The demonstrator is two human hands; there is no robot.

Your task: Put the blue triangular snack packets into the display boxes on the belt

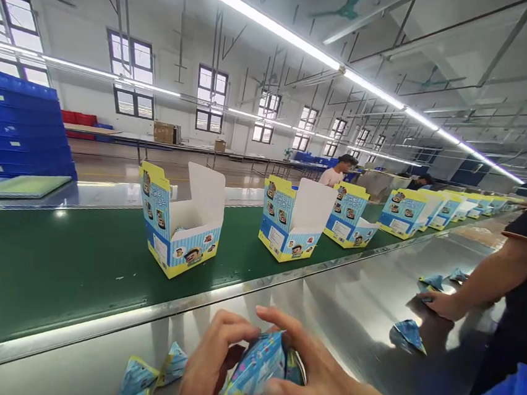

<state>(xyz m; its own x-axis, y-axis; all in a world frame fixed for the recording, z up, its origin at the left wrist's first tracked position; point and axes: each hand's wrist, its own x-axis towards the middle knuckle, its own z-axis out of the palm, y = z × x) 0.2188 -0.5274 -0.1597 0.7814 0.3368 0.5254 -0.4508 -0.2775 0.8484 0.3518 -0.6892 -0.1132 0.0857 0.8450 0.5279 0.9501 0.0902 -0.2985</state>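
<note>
Steel bench (353, 330) beside green conveyor belt (65, 265), factory hall (185, 47) beyond; left hand (215, 360), right hand (316, 376) fingers curled around foil packet (256, 367)

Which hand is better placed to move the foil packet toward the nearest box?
Left, probably: the left hand sits nearer the open blue-and-yellow cardboard box; the right hand, over the blue foil packet, lies farther away.

Blue printed packet (256, 367) held between both hands, left hand (215, 360) on its near side, right hand (316, 376) curled over the top. Two similar packets (148, 376) lie on the steel bench (341, 304) just left of them. Beyond — open blue-and-yellow cartons (182, 221) standing on a green conveyor belt (75, 266). Further along the bench, a co-worker's hand (444, 305) sits near more packets (411, 335).
</note>
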